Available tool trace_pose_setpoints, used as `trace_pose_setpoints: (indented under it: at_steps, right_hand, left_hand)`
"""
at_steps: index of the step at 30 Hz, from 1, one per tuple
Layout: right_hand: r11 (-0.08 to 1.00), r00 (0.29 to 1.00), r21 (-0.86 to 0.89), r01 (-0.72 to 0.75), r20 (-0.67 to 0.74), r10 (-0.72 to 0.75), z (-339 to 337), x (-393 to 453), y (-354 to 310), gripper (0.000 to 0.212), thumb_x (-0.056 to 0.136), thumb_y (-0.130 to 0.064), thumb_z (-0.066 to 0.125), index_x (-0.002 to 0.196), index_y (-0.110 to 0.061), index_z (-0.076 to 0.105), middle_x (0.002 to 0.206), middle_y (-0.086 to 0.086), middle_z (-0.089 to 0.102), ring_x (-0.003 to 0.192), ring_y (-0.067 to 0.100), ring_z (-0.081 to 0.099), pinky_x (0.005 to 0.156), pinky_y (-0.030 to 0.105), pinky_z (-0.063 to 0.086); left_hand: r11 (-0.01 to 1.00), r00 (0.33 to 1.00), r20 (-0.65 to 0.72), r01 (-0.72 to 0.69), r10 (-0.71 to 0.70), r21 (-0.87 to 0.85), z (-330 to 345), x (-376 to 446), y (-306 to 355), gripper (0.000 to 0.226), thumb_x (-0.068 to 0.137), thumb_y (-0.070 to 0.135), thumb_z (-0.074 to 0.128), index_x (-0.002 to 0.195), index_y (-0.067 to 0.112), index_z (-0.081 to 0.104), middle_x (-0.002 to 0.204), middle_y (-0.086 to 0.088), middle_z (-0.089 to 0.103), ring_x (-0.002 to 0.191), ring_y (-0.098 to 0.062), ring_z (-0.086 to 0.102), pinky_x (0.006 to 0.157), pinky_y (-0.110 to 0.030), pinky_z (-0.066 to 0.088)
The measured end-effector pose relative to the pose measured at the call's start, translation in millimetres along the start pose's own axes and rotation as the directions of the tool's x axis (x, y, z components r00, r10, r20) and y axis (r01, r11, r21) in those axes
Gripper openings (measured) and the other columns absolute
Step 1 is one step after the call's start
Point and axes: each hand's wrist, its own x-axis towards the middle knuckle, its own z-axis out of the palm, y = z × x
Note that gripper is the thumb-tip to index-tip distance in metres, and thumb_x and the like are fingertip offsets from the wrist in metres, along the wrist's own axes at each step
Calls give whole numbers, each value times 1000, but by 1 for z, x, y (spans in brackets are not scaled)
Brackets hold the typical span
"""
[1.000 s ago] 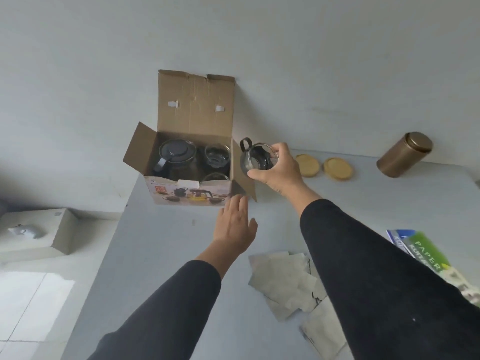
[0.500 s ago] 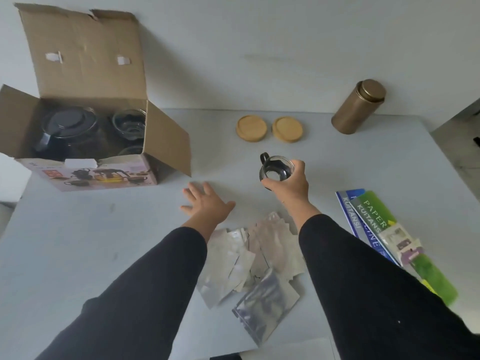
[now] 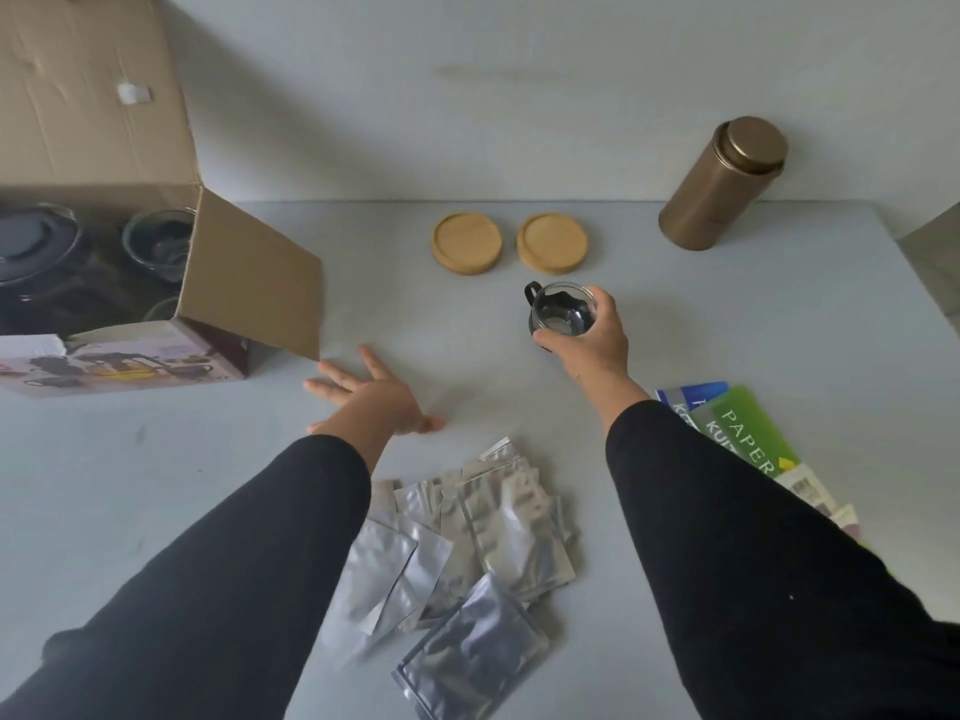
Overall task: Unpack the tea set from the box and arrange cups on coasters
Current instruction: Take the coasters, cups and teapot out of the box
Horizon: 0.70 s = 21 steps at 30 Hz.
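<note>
The right hand (image 3: 589, 350) holds the cup (image 3: 562, 315) upright, just near of the right coaster (image 3: 551, 243), its nearest target; the left hand (image 3: 371, 400) lies flat, fingers spread, on the worktop (image 3: 156, 485).

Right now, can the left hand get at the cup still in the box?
Probably yes. The left hand lies open on the table near the box, whose top is open; the cup sits uncovered behind the side flap.

Person wears long black sleeves on both arms, plain matte fabric, no logos or cuffs w/ trim. Left sleeve (image 3: 218, 574) ends at wrist; right sleeve (image 3: 753, 553) too, w/ tiny pale specks approx 5 o'clock. Hands bare, no rings or watch visible.
</note>
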Motion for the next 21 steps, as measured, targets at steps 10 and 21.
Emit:
trace_pose_setpoints:
  at_steps: [10,21]
  right_hand:
    - [999,1000,50,14,4,-14,-1,12,15,80,63,-26,82,132,-25,43,124,-3,56,114,16,55,91,23,44]
    - [954,954,-145,262,-111,-279,-4,-32,-42,97,66,-34,79,145,-20,26,148,1,31,139,16,25,112,35,30]
  left_hand:
    - [999,1000,-2,-26,26,-46,3,-1,-1,132,71,64,67,140,20,-37,145,-27,-37,136,-52,-23,112,-63,14]
    - [953,973,-208,-154,100,-262,25,-23,-47,108,84,61,55,151,8,-11,158,-6,-21,146,-28,-16,114,-57,11]
